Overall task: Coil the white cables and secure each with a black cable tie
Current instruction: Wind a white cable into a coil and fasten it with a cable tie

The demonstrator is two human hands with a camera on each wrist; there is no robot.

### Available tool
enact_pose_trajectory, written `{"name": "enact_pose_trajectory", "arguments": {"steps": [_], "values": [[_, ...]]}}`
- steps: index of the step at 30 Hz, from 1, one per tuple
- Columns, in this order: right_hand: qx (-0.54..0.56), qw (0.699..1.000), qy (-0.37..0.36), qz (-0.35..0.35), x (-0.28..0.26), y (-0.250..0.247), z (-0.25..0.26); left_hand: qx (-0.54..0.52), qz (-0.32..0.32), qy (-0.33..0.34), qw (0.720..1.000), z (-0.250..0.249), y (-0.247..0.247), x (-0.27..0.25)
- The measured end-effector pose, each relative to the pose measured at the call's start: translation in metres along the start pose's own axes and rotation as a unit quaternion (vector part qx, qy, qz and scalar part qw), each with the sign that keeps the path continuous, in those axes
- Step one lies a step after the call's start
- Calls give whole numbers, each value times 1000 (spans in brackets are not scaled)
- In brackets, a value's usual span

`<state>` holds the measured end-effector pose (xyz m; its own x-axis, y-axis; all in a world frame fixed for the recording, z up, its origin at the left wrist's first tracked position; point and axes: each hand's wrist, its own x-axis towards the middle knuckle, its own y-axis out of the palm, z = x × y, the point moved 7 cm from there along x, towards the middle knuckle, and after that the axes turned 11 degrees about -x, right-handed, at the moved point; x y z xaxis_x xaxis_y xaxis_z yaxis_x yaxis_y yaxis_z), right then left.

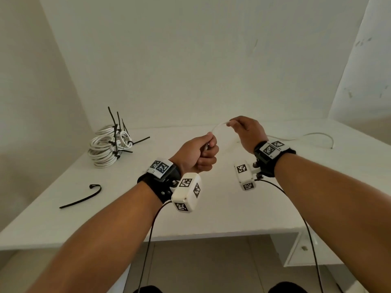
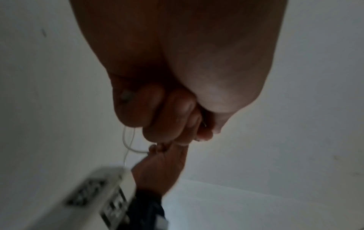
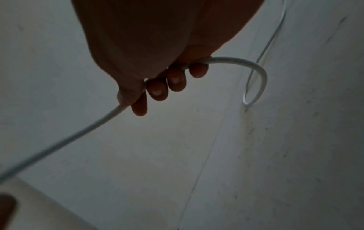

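Observation:
A loose white cable (image 1: 218, 126) arcs between my two hands above the white table (image 1: 222, 208). My left hand (image 1: 201, 153) is a fist gripping one end of it. Further back, my right hand (image 1: 243, 127) holds the cable (image 3: 236, 61) with curled fingers (image 3: 157, 91). The rest of the cable (image 1: 313, 135) trails to the right over the tabletop. A single black cable tie (image 1: 81, 197) lies at the left front. In the left wrist view my left hand (image 2: 177, 124) is clenched, with a thin stretch of cable (image 2: 128, 143) beyond it.
A pile of coiled white cables (image 1: 108, 146) bound with black ties (image 1: 116, 140) sits at the back left corner. White walls stand close behind and on both sides. The table's front edge (image 1: 190, 235) lies under my forearms.

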<state>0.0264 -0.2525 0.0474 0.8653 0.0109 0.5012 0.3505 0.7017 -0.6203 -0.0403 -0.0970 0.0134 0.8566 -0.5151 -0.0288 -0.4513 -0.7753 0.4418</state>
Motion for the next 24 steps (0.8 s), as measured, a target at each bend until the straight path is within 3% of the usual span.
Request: {"name": "enact_pose_trajectory", "arguments": {"steps": [5, 10, 16, 20, 24], "values": [[-16, 997, 1, 77, -19, 22, 8, -72, 47, 40, 995, -9, 29, -3], [-51, 984, -2, 170, -44, 44, 22, -107, 11, 130, 986, -29, 28, 9], [-100, 970, -59, 215, -57, 52, 34, 47, -116, 225, 966, -42, -6, 20], [-207, 946, -92, 233, -57, 54, 43, 163, -155, 236, 945, -35, -13, 28], [-234, 934, -101, 250, -60, 49, 48, 158, -193, 245, 937, -40, -19, 29]]}}
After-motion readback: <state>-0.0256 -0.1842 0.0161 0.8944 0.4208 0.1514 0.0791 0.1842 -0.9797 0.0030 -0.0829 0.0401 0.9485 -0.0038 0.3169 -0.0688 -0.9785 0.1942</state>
